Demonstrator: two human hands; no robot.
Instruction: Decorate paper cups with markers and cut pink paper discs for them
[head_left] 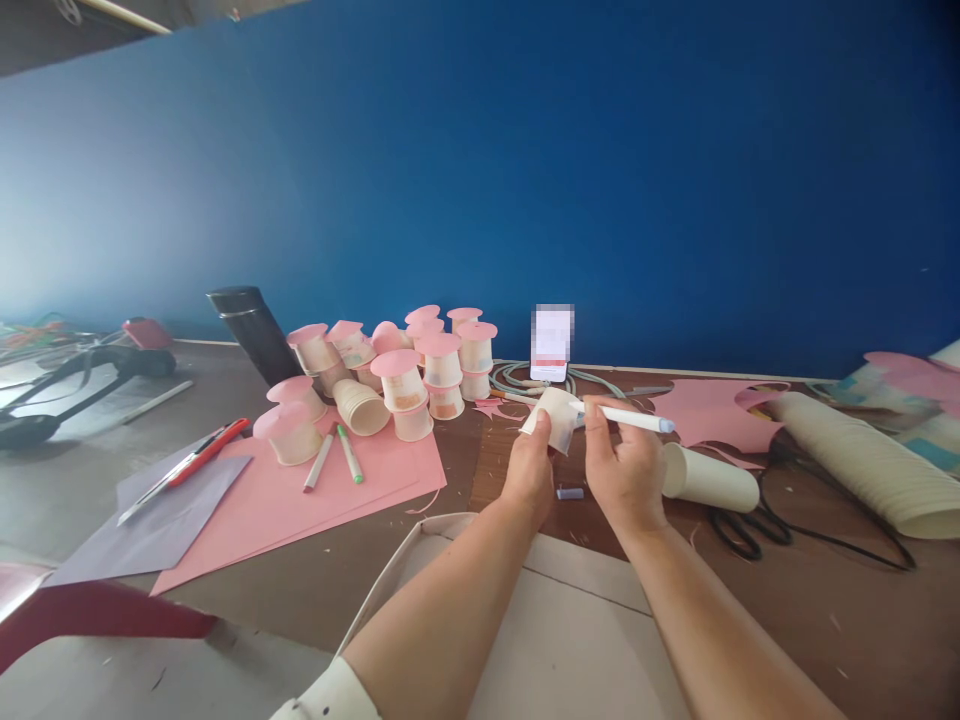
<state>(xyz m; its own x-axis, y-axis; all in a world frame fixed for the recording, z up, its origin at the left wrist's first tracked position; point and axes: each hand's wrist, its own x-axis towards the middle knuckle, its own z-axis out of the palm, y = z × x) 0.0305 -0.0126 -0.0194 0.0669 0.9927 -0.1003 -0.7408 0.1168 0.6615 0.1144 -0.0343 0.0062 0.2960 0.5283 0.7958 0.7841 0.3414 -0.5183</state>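
Note:
A white paper cup (pixel 553 418) is gripped by my left hand (pixel 531 468), tilted over the table. In my right hand (pixel 621 462) is a white marker (pixel 636 416) with a pale blue end. Its tip points at the cup's side; whether it touches I cannot tell. On the table below, between my hands, lies a small blue-grey marker cap (pixel 570 493). Another white paper cup or short stack (pixel 712 478) lies on its side, right of my right hand. Left of my hands stand several stacked cups topped with pink paper discs (pixel 396 364).
Pink sheets (pixel 375 470) with two markers (pixel 349 455), grey-purple paper (pixel 187 500) and a red utility knife (pixel 196 455) lie left. Behind are a black bottle (pixel 253 330) and a phone (pixel 551 345). Rightward are cut pink paper (pixel 716 410), a long cup stack (pixel 870 465) and a black cable (pixel 817 530).

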